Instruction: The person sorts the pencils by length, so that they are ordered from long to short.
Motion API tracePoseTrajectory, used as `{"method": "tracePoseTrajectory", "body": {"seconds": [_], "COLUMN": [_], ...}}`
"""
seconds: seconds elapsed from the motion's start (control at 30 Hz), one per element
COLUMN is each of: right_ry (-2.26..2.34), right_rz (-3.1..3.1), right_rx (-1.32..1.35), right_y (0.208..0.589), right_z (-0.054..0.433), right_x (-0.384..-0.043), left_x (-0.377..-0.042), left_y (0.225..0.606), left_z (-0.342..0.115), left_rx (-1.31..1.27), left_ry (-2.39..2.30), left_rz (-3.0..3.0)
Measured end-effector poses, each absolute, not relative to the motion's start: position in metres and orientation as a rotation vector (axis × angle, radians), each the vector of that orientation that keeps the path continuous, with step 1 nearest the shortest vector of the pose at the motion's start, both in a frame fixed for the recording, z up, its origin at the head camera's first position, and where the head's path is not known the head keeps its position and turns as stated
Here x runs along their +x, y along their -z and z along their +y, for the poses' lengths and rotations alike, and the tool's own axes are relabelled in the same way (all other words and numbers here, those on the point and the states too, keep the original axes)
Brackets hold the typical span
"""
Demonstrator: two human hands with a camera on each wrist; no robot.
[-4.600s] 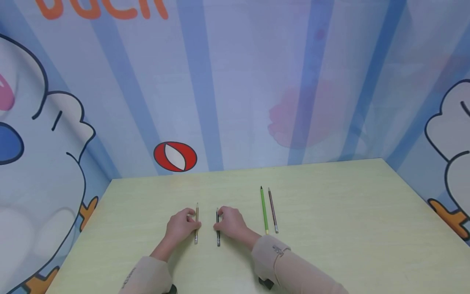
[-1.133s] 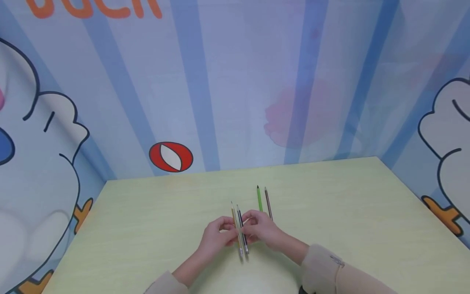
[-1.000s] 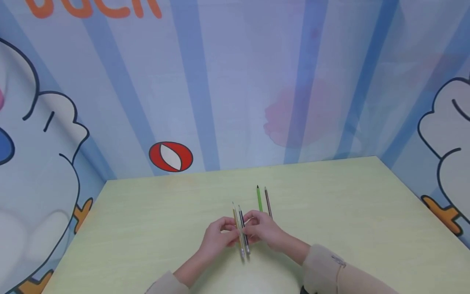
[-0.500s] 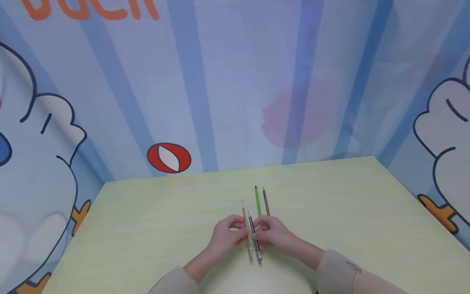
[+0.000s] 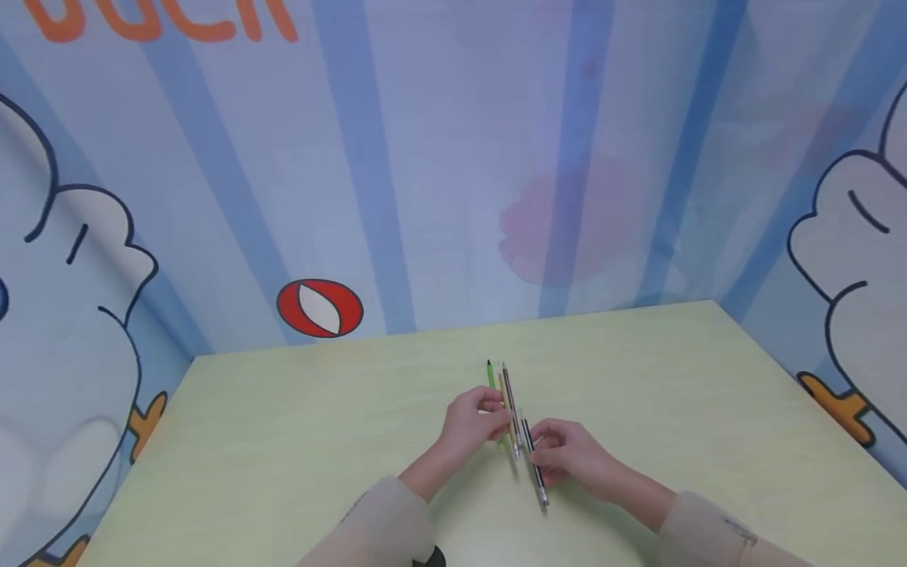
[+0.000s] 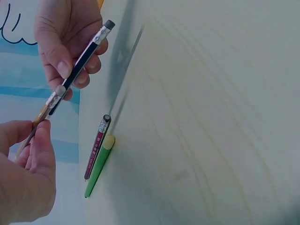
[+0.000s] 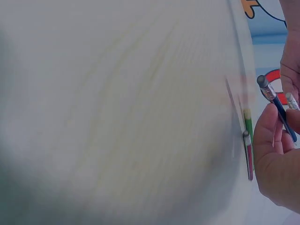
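My left hand (image 5: 471, 421) pinches a yellow pencil (image 6: 43, 112) between thumb and fingers, its eraser end towards me. To its right, my right hand (image 5: 577, 458) grips a dark blue or black pencil (image 5: 536, 468) with a silver ferrule and dark eraser. Both pencils are held above the table, as their shadows show in the left wrist view. A green pencil (image 6: 99, 165) and a maroon pencil (image 6: 97, 147) lie side by side on the tabletop. In the head view the left hand and yellow pencil partly cover these two.
The pale wooden table (image 5: 298, 441) runs back to a blue striped backdrop (image 5: 453, 157) printed with cartoon figures. A printed red and white oval (image 5: 320, 308) sits just above the table's back edge.
Both hands took up the yellow and dark pencils and carried them rightward. In the last half second the left hand moved further away, over the green pencil; the right hand moved right.
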State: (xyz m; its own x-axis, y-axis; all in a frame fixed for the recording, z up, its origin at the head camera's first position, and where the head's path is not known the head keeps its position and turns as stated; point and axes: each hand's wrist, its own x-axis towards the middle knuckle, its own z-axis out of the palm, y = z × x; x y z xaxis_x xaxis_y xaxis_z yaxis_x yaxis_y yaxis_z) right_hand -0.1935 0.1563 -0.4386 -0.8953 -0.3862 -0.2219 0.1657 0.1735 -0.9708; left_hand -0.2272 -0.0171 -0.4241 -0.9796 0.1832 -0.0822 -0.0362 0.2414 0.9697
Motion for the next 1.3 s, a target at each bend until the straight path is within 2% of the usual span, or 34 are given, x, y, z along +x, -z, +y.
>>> {"method": "tracePoseTrajectory", "body": {"seconds": [0.6,1.3], "right_ry": [1.803,1.839], "right_rz": [2.109,2.125], "right_rx": [-0.062,-0.016], "right_y": [0.437,0.443], "right_z": [0.200,0.215], "right_x": [-0.193,-0.192], "left_x": [-0.254,-0.259], "left_y": [0.439,0.449], "left_z": [0.020,0.035], "left_rx": [0.032,0.086], "left_ry": [-1.629,-1.403], "left_rz": [2.467,2.725]}}
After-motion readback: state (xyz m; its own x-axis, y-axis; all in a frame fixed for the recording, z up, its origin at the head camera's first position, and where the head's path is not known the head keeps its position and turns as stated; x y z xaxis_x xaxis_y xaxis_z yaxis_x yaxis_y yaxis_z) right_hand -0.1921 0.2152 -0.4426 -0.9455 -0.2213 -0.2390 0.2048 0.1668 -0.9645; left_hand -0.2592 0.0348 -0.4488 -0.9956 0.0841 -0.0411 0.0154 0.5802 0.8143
